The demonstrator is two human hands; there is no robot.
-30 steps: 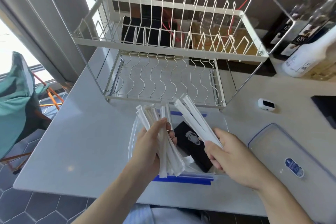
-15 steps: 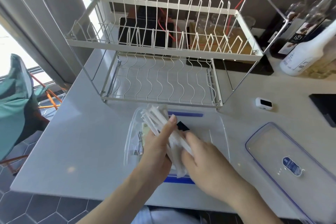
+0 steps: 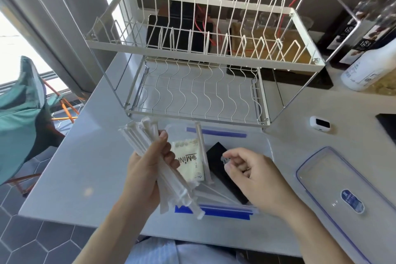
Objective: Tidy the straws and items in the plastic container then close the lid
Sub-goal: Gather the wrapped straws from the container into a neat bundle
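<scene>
Hands first: we note the left hand [image 3: 147,169] gripping a bundle of white paper-wrapped straws [image 3: 158,163], tilted up-left. Our right hand [image 3: 252,173] hovers loosely curled, holding nothing. Between and below them sits the clear plastic container [image 3: 259,141] with blue clips, holding one loose straw [image 3: 202,152], a pale packet [image 3: 188,162] and a black item [image 3: 222,169]. Its lid [image 3: 334,180] lies on the surface right of our right hand.

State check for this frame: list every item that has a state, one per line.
plastic container: open, lid off
lid: flat on the counter, right of the container
straw bundle: gripped in left hand
single straw: propped in the container
right hand: loosely curled, empty
dish rack: empty
</scene>
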